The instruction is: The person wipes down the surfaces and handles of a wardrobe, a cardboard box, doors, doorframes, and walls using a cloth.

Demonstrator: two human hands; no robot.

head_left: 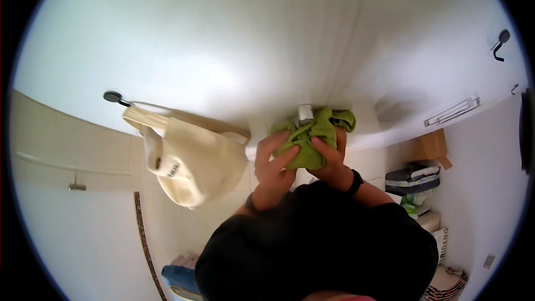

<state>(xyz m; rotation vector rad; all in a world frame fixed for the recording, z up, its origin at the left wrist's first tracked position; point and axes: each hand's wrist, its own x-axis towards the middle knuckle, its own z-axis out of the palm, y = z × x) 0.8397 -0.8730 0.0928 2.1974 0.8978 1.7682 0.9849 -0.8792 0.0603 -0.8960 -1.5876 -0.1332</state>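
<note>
a white wall [223, 39] stands beyond the cloth [310, 142], which is green and bunched between both hands. the left hand [273, 161] and right hand [332, 159] grip it, fingers closed on its folds. left of the cloth, a cream bag [209, 159] hangs from a hook [112, 97]. well right of the cloth sit a box [426, 146] and a folded stack [413, 181]. below it, a black shirt [317, 239] blocks the floor.

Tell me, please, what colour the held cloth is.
The cloth is green; the head view shows it best.
</note>
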